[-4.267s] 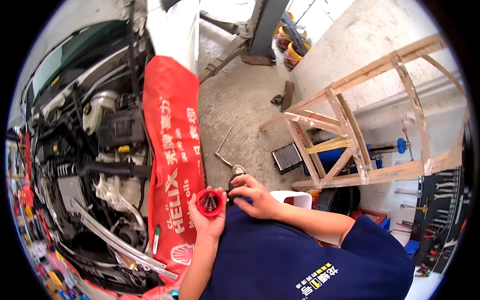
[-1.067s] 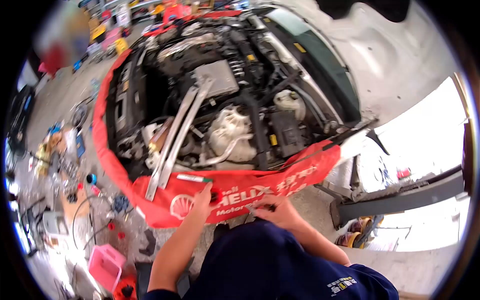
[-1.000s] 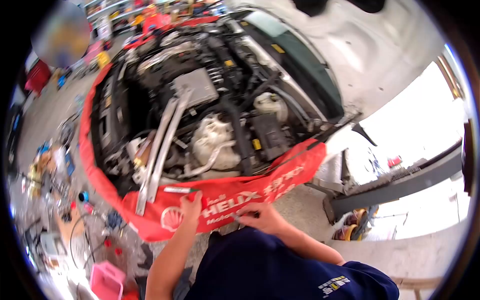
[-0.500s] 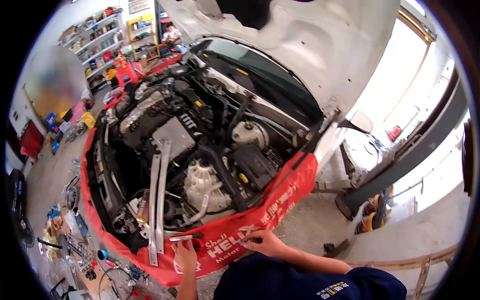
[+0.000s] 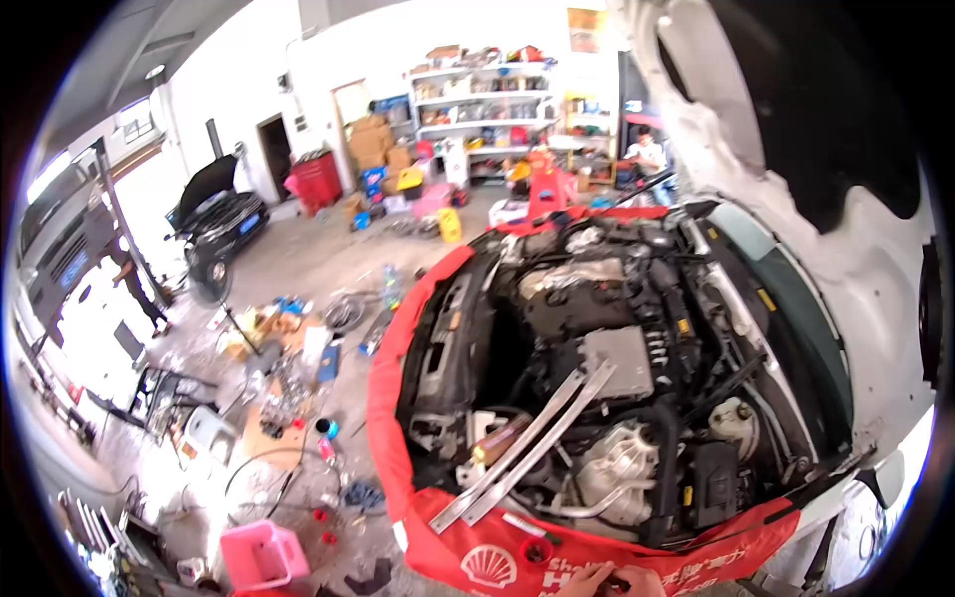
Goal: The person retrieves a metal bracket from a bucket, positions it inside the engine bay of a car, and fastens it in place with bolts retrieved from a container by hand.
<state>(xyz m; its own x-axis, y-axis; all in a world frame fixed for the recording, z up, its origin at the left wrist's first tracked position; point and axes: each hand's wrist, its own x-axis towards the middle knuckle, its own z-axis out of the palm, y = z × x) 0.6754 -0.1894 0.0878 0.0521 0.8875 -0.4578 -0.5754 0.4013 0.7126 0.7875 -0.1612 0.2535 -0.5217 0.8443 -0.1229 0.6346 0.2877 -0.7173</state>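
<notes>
At the near edge, right of centre, the left hand [image 5: 585,579] and right hand [image 5: 642,585] meet over the red fender cover [image 5: 438,534], both cut off by the frame. A small dark object [image 5: 618,585] sits between their fingers; I cannot tell which hand's grip bears it, nor how tightly either one closes. Just left of them, a red cup [image 5: 523,550] rests on the cover, its contents too dark to make out. A white marker [image 5: 519,525] with a green end lies just beyond it. Farther in, two metal strips [image 5: 540,445] slant across the engine bay, from the cover's near edge to a grey box [image 5: 619,361]. A brown cylinder [image 5: 504,436] lies left of them. On the floor at near left stands a pink basin [image 5: 261,575].
</notes>
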